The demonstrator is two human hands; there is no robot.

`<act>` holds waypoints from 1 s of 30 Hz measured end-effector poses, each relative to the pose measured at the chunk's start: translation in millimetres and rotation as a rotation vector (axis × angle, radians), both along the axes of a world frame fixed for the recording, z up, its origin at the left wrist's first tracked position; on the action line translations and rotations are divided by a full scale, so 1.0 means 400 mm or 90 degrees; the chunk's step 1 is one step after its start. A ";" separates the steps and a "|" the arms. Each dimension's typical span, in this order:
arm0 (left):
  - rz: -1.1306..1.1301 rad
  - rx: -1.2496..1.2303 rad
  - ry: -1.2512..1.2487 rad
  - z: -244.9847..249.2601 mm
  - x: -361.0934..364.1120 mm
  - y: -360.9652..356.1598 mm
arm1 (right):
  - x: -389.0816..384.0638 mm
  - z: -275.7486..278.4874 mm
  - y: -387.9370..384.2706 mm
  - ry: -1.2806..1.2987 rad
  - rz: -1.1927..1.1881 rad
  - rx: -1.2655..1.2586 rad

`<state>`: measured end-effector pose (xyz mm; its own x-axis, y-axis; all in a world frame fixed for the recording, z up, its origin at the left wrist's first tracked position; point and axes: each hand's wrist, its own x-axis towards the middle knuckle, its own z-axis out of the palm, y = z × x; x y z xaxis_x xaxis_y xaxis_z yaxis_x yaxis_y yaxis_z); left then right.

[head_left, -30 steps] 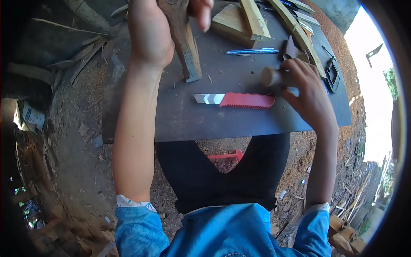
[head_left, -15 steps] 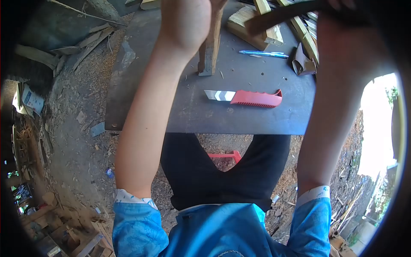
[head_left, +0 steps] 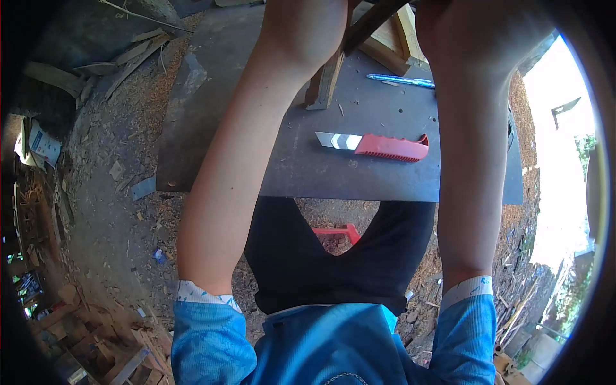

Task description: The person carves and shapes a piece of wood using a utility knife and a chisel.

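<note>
My left hand [head_left: 308, 29] is at the top edge, bent and closed against the upper part of an upright piece of wood [head_left: 326, 83] whose lower end meets the dark tabletop; its fingers are hidden. My right hand [head_left: 475, 32] is also cut off by the top edge, closed on a dark stick-like handle [head_left: 378, 24] that slants down toward the wood; its far parts are out of view. Below them lies a red utility knife [head_left: 391, 147] with its blade out, pointing left. A blue pen [head_left: 401, 81] lies beside my right wrist.
The dark table [head_left: 218, 147] ends just before my lap. Light wooden pieces [head_left: 385, 54] lie behind the pen. Under the table shows a red frame-like object [head_left: 350, 233]. Wood scraps and shavings cover the ground [head_left: 115, 212]; planks [head_left: 135, 64] lie at the left.
My right hand has swung leftward, bringing the dark handle closer to the upright wood. My left hand has shifted slightly right. The view has shifted a little; the knife stays in place.
</note>
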<state>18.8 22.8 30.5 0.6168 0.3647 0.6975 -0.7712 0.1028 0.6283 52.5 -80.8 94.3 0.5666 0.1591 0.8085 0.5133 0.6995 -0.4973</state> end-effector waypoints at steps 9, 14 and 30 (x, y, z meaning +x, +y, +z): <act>-0.064 -0.024 0.014 0.001 -0.012 -0.010 | -0.059 -0.013 0.016 -0.033 0.010 -0.042; 0.028 0.022 0.086 -0.013 -0.014 0.011 | -0.054 -0.049 0.033 0.040 0.017 -0.032; 0.322 0.169 -0.039 0.050 -0.009 -0.006 | -0.026 0.005 0.004 -0.122 -0.073 -0.016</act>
